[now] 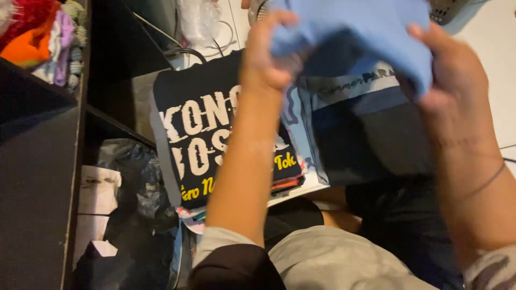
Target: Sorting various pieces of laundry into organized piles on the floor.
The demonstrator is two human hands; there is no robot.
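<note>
— The light blue garment (pixel 371 27) sits at the far middle of the view, lifted above the folded stacks. Who has it?

— Both hands. The left hand (pixel 269 53) pinches its left edge, fingers (pixel 279 21) curled closed over the cloth. The right hand (pixel 457 75) clamps the right edge, thumb under and fingers wrapped over the top fold.

— What lies under it?

— Two piles of folded clothes on the floor. On the left, a black shirt (pixel 215 134) with pale and yellow lettering tops a stack whose coloured edges show at the near side. On the right, a dark blue and grey folded garment (pixel 365 134) lies just beside it, the two piles nearly touching.

— How much room around the edges?

— Tight on the left: a dark shelf unit (pixel 37 161) stands close to the black shirt's left edge, with a black plastic bag (pixel 134 177) and white paper (pixel 99 188) stuffed in its lower compartment. Bright clothes (pixel 37 32) are heaped on its top at the far left.

— And the right?

— More open. Pale floor (pixel 494 48) shows bare at the far right. A cable (pixel 183 51) loops on the floor beyond the black shirt, beside a clear plastic bag (pixel 199 19).

— Near side?

— The person's own lap and grey sleeves fill it.
</note>
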